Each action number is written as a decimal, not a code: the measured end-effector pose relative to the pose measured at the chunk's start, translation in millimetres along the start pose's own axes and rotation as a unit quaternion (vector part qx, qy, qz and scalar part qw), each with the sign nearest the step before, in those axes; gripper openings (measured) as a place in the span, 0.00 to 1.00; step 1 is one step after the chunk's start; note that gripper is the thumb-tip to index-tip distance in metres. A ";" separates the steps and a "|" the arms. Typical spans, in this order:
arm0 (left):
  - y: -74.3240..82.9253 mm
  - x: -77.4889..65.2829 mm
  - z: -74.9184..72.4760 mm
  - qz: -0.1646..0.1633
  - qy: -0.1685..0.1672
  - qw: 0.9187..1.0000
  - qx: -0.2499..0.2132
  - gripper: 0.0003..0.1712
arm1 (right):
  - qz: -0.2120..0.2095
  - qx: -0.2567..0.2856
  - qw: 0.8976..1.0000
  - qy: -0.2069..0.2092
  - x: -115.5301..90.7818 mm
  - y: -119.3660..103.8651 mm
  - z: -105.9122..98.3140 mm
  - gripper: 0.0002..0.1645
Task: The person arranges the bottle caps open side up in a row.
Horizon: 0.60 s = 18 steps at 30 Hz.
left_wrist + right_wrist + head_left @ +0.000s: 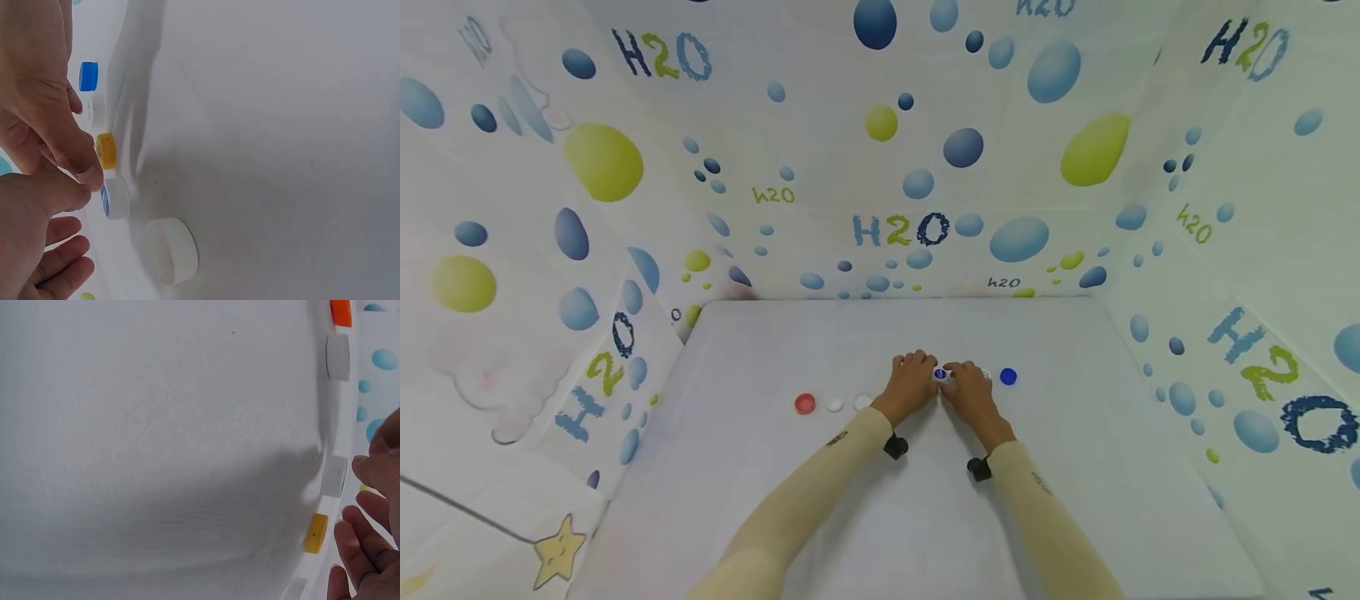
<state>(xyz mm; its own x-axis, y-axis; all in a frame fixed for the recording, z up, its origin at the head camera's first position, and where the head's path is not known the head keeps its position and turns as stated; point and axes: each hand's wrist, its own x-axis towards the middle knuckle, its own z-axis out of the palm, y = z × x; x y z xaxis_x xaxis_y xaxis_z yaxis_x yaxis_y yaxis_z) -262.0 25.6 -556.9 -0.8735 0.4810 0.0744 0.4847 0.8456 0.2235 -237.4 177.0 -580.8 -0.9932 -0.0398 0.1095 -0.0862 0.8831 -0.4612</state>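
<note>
A white cap with a blue top (116,199) stands on the table, between my two hands in the head view. My left hand (912,383) is at its left side, and my right hand (968,390) at its right. Both thumb tips come together close over this cap in the left wrist view. The other fingers (65,257) of the left hand are loosely bent and spread. In the right wrist view the right hand's fingers (359,544) also lie apart beside a yellow cap (316,534). The index fingertips are hidden there.
Left of the hands are a red cap (805,403), a small white cap (834,405) and a larger white cap (862,402). To the right are a blue cap (1008,377) and a partly covered white cap (987,374). Patterned sheets (880,167) enclose the white table (760,333).
</note>
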 end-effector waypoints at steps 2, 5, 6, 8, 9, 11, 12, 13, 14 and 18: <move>2.1 4.4 -0.4 -0.004 0.002 1.000 0.003 0.24 | 0.002 -0.003 1.000 0.003 1.3 2.1 0.0 0.26; 2.4 10.9 -1.1 -0.015 -0.005 1.000 0.004 0.24 | 0.004 -0.014 1.000 0.003 5.0 4.9 1.2 0.26; 2.2 12.9 -1.0 -0.019 -0.009 1.000 0.006 0.24 | 0.005 -0.017 1.000 0.002 6.3 5.4 1.5 0.26; 2.2 16.1 -1.7 -0.023 -0.015 1.000 0.010 0.24 | 0.007 -0.024 1.000 0.000 8.4 6.1 1.8 0.26; 2.0 17.6 -1.2 -0.024 -0.016 1.000 0.010 0.24 | 0.008 -0.024 1.000 0.000 9.2 6.0 1.7 0.26; 2.4 19.2 -0.8 -0.023 -0.018 0.999 0.014 0.23 | 0.008 -0.025 1.000 -0.002 10.1 5.7 1.2 0.26; 2.6 19.7 -0.4 -0.021 -0.018 0.999 0.017 0.23 | 0.008 -0.024 1.000 -0.002 10.6 5.9 1.2 0.25; 2.8 20.3 0.3 -0.019 -0.020 0.999 0.018 0.22 | 0.006 -0.025 1.000 -0.002 11.2 6.2 1.5 0.25; 2.9 21.0 0.9 -0.017 -0.021 0.999 0.018 0.22 | 0.007 -0.027 1.000 -0.004 12.0 6.7 2.0 0.24; 3.3 23.1 3.3 -0.011 -0.024 0.999 0.020 0.20 | 0.007 -0.033 0.999 -0.014 14.6 9.3 4.1 0.22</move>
<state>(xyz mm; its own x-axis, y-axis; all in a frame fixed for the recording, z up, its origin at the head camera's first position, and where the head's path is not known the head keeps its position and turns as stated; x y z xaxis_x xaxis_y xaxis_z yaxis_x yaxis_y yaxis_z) -280.5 40.3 -557.6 -0.8813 0.4721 0.0223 0.4677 0.8644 0.1845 -253.0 182.8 -587.1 -0.9961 -0.0399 0.0784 -0.0683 0.9124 -0.4036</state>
